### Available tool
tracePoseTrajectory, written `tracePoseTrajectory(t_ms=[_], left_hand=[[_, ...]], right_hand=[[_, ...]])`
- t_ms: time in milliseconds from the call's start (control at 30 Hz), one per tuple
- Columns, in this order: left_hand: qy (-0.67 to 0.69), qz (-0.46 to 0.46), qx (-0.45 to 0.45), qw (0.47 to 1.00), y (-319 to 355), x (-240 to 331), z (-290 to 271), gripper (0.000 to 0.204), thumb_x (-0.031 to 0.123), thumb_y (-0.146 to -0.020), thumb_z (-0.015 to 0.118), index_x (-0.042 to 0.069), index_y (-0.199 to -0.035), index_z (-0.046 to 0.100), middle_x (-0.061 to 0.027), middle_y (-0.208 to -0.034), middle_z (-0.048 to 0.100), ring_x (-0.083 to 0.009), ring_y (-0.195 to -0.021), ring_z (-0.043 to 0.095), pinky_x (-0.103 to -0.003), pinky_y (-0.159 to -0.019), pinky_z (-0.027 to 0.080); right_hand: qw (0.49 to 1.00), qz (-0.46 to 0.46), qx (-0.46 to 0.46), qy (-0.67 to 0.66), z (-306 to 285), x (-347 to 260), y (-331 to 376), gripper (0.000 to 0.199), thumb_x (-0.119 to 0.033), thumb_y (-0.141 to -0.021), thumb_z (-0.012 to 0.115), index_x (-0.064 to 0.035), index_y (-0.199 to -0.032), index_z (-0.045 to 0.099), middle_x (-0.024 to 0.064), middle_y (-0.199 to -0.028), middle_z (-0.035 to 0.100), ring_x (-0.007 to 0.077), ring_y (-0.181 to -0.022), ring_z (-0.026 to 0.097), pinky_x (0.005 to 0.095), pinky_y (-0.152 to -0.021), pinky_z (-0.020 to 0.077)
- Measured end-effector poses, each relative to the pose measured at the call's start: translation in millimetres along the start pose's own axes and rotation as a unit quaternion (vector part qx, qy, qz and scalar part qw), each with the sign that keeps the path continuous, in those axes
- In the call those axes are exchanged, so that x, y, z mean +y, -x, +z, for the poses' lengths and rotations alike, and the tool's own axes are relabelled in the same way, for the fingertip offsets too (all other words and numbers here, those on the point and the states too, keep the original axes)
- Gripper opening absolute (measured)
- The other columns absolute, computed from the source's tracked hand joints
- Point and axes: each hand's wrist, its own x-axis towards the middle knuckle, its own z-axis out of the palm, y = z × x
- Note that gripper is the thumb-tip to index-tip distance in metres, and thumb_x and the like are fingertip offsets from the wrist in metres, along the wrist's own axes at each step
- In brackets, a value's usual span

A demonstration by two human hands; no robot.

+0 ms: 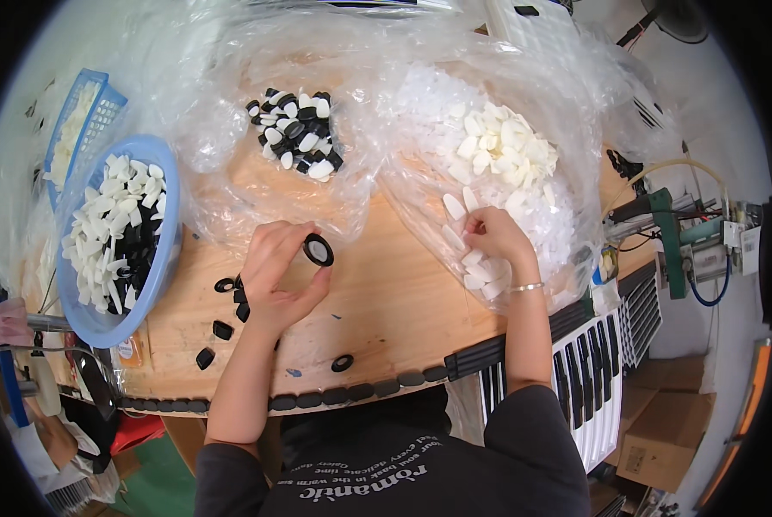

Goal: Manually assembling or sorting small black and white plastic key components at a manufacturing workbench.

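Observation:
Between the thumb and fingers of my left hand (278, 267) is a black oval rim piece (319, 251) with a pale grey-white middle, tilted over the table. My right hand (499, 234) is closed in a pinch beside several loose white oval pieces (454, 207); whether one is between its fingertips I cannot make out. Beyond it lies a heap of cream-white oval pieces (506, 146) on clear plastic film. Left of my left wrist are several small black pieces (222, 329), and a single black oval ring (342, 363) lies near the table's front edge.
A blue basin (166, 250) of white and black pieces stands at left, with a blue basket (102, 112) behind it. A mixed black-and-white pile (295, 133) sits on plastic at the back. Black blocks (334, 395) line the front edge. A green-framed machine (672, 233) is at right.

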Motion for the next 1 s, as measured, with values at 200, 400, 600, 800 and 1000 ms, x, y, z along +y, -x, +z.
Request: tracePoseTrajectory(t_ms=[200, 400, 600, 800, 1000], left_hand=[[-0.002, 0.009, -0.003, 1.0, 1, -4, 3, 0.043, -0.003, -0.059, 0.068, -0.003, -0.101, 0.064, -0.0114, -0.093, 0.065, -0.0271, -0.086, 0.057, -0.034, -0.076, 0.046], [-0.011, 0.026, -0.011, 1.0, 3, -2, 6, 0.046, -0.003, -0.058, 0.071, -0.002, -0.103, 0.063, -0.0121, -0.096, 0.064, -0.0287, -0.086, 0.059, -0.036, -0.076, 0.048], [-0.073, 0.062, 0.006, 0.995, 9, -9, 9, 0.049, -0.003, -0.057, 0.073, -0.004, -0.105, 0.061, -0.0137, -0.096, 0.064, -0.03, -0.083, 0.06, -0.037, -0.073, 0.05], [-0.111, 0.08, 0.007, 0.991, 10, -5, 17, 0.049, -0.002, -0.056, 0.074, -0.006, -0.103, 0.062, -0.0141, -0.095, 0.063, -0.0299, -0.081, 0.06, -0.037, -0.07, 0.051], [-0.112, 0.099, 0.006, 0.989, 10, -5, 19, 0.049, 0.001, -0.057, 0.073, -0.006, -0.104, 0.062, -0.0146, -0.093, 0.063, -0.0286, -0.079, 0.059, -0.035, -0.067, 0.048]], right_hand=[[0.997, 0.0, 0.077, -0.031, -11, -12, -5, 0.01, -0.005, -0.064, 0.069, 0.0008, -0.07, 0.063, 0.0084, -0.062, 0.062, 0.0147, -0.056, 0.059, 0.0271, -0.053, 0.0475], [0.947, -0.132, 0.141, -0.255, -5, -83, 14, 0.012, 0.002, -0.075, 0.07, -0.0018, -0.076, 0.059, 0.002, -0.075, 0.063, 0.0049, -0.065, 0.057, 0.019, -0.06, 0.0468], [0.826, -0.219, 0.021, -0.519, 41, -152, 44, 0.015, 0.009, -0.076, 0.069, -0.0007, -0.081, 0.059, 0.0055, -0.087, 0.063, 0.0055, -0.074, 0.059, 0.0187, -0.067, 0.049], [0.863, -0.233, 0.071, -0.444, 58, -154, 49, 0.013, 0.007, -0.077, 0.07, 0.0006, -0.081, 0.06, 0.0064, -0.086, 0.063, 0.0073, -0.073, 0.06, 0.0194, -0.065, 0.0494], [0.882, -0.287, 0.132, -0.351, 66, -161, 55, 0.011, 0.004, -0.076, 0.072, 0.0019, -0.08, 0.062, 0.009, -0.078, 0.064, 0.0111, -0.065, 0.06, 0.0206, -0.061, 0.0492]])
